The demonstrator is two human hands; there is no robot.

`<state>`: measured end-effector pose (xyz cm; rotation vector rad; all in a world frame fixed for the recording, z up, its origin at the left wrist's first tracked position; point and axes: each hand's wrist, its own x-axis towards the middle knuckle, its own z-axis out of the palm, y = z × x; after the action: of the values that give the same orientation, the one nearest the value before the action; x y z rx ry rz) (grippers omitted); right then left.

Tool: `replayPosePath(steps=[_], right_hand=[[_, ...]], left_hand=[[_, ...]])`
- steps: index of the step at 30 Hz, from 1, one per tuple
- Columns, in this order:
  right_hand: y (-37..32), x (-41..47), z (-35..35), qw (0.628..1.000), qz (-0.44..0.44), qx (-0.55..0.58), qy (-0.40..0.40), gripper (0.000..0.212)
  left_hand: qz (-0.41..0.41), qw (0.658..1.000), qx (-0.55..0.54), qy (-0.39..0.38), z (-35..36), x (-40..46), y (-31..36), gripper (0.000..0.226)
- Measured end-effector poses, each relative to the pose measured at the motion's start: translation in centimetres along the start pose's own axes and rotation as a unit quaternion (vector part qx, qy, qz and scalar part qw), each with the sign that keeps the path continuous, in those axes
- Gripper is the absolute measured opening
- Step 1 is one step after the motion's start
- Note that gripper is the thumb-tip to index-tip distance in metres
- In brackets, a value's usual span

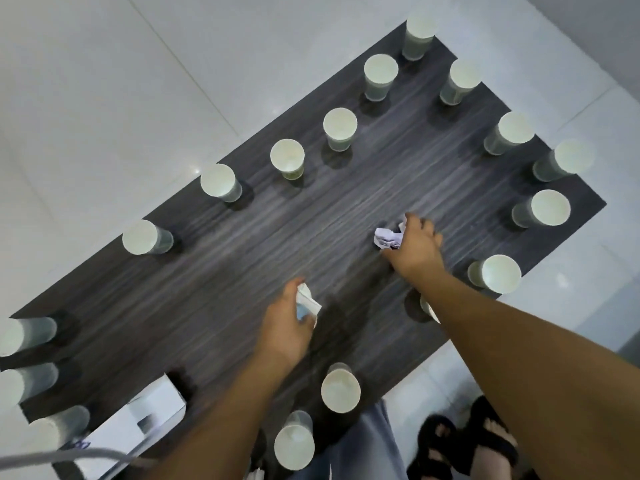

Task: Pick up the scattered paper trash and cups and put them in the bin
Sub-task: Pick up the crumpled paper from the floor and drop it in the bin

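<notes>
We were mid paper-pickup: left hand (289,327) gripped one crumpled paper (307,304), right hand (417,242) closed around another wad (388,238). Next, probably lifting both binward.

Dark wood-grain table (242,258), pale tiled floor (104,81), black sandals (467,445)

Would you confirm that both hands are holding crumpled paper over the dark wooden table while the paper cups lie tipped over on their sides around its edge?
Not quite. The head view shows the paper cups standing upright around the edge, not tipped over. The rest holds: the left hand and the right hand each hold crumpled paper over the dark wooden table.
</notes>
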<state>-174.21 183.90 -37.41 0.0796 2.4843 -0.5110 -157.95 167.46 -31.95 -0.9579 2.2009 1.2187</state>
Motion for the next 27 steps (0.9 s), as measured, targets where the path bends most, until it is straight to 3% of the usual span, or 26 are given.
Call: replayPosePath(steps=[4,12,21,27], right_hand=[[0.6,4.0,1.6,0.999,0.019,-0.031,-0.035,0.081],[1.5,3.0,4.9,0.997,-0.04,-0.064,-0.007,0.04],[-4.4,-7.1,5.3,0.985,-0.137,-0.082,-0.057,0.032],[-11.3,-17.5,6.5,0.953,-0.254,-0.115,-0.118,0.028]], left_hand=[[-0.011,1.0,-0.009,0.009,1.3,2.6,0.1,0.059],[-0.025,0.999,0.004,0.023,1.5,4.4,-0.8,0.061],[-0.048,0.996,0.001,0.076,-4.7,-2.1,-4.0,0.06],[-0.081,0.987,-0.001,0.137,-11.7,-10.7,-9.5,0.06]])
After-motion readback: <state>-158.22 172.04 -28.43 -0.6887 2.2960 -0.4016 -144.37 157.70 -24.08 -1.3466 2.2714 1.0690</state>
